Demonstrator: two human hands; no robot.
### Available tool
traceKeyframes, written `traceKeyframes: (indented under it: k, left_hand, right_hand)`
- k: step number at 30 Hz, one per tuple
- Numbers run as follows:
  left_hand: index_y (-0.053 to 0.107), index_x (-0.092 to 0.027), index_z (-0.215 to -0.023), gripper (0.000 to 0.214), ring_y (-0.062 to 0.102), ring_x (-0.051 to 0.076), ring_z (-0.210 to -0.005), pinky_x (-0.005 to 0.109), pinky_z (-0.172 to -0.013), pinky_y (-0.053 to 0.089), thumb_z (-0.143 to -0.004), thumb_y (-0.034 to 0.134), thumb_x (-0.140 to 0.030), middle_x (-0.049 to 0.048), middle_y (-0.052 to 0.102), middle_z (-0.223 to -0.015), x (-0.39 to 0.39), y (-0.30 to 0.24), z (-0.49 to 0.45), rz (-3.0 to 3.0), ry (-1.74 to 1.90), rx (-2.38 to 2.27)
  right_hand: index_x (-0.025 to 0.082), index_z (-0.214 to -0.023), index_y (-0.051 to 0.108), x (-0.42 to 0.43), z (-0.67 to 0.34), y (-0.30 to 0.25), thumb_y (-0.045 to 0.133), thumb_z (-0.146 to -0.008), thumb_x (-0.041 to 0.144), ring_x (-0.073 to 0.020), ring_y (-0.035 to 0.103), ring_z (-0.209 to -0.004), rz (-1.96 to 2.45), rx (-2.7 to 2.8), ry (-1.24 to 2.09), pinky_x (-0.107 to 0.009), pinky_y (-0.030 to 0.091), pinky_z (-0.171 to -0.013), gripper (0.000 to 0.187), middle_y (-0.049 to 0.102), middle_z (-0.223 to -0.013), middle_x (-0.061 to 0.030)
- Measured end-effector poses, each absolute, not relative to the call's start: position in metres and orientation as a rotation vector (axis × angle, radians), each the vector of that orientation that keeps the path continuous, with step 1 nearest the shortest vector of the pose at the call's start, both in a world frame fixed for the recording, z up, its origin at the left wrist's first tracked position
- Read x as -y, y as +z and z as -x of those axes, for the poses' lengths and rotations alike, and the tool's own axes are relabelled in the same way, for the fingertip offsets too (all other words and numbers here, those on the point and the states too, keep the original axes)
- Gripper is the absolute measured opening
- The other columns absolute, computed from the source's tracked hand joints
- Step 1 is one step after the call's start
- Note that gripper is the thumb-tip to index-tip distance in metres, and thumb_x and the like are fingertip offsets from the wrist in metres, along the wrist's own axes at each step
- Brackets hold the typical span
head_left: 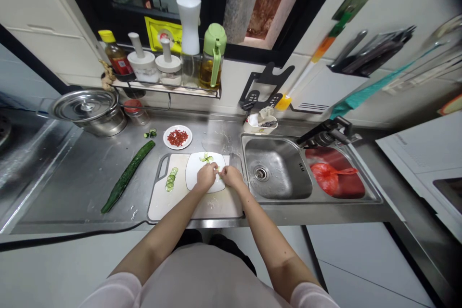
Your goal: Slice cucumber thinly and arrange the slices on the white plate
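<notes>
Over the right half of a white plate [193, 180], my left hand [207, 176] and my right hand [233, 176] come close together with fingers pinched. Between their fingertips shows a small pale-green cucumber slice [219, 172], mostly covered by the fingers. Several thin cucumber slices [207, 157] lie at the plate's far edge. The plate rests on a cutting board [162, 207] with a grey rim. Left of the plate, a row of overlapping cucumber slices [171, 179] lies on the board. A long whole-looking cucumber [128, 176] lies farther left on the steel counter.
Behind the board stands a small plate [166, 144] of chopped red bits, with cucumber ends [149, 133] beside it. A lidded pot [104, 125] and jar [136, 114] are back left. To the right is a sink [277, 168]; a red bag [327, 178] sits in its side basin.
</notes>
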State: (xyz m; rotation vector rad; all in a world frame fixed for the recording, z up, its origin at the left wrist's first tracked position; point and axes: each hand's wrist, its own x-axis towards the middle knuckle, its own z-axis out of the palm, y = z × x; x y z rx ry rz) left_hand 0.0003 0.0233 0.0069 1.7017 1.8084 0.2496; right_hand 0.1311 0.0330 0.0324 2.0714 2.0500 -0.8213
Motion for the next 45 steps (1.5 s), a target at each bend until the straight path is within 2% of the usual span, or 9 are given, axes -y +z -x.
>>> traceKeyframes:
  k: [13, 24, 32, 45]
  left_hand:
    - [0.063, -0.027, -0.107, 0.020, 0.060, 0.018, -0.097, 0.027, -0.076, 0.041, -0.092, 0.052, -0.033, 0.0031, 0.064, -0.107, -0.018, 0.011, 0.001, -1.733, 0.263, -1.836]
    - [0.064, -0.028, -0.108, 0.019, 0.057, 0.019, -0.102, 0.028, -0.081, 0.041, -0.092, 0.054, -0.033, 0.0039, 0.064, -0.109, -0.020, 0.010, -0.002, -1.723, 0.275, -1.844]
    - [0.064, -0.027, -0.106, 0.019, 0.058, 0.019, -0.101, 0.027, -0.077, 0.041, -0.092, 0.053, -0.032, 0.0034, 0.064, -0.109, -0.024, 0.008, -0.003, -1.734, 0.287, -1.840]
    - [0.064, -0.027, -0.107, 0.018, 0.058, 0.019, -0.101, 0.028, -0.078, 0.041, -0.092, 0.054, -0.031, 0.0035, 0.063, -0.108, -0.024, 0.009, -0.003, -1.739, 0.298, -1.830]
  right_hand:
    - [0.021, -0.089, 0.068, -0.027, -0.136, 0.030, 0.060, -0.084, 0.048, -0.0203, 0.064, -0.089, -2.227, -1.920, -0.800, -0.025, 0.039, -0.067, 0.028, 0.071, -0.089, -0.0066]
    - [0.021, -0.089, 0.066, -0.020, -0.139, 0.028, 0.056, -0.088, 0.043, -0.0221, 0.062, -0.085, -2.329, -1.927, -0.845, -0.028, 0.039, -0.068, 0.024, 0.067, -0.086, -0.0083]
    - [0.021, -0.089, 0.066, -0.022, -0.140, 0.031, 0.057, -0.087, 0.043, -0.0204, 0.061, -0.084, -2.339, -1.919, -0.856, -0.027, 0.038, -0.066, 0.024, 0.067, -0.086, -0.0065]
    - [0.022, -0.085, 0.064, -0.019, -0.138, 0.020, 0.056, -0.086, 0.049, -0.0201, 0.063, -0.084, -2.366, -1.885, -0.796, -0.025, 0.037, -0.064, 0.028, 0.069, -0.085, -0.0059]
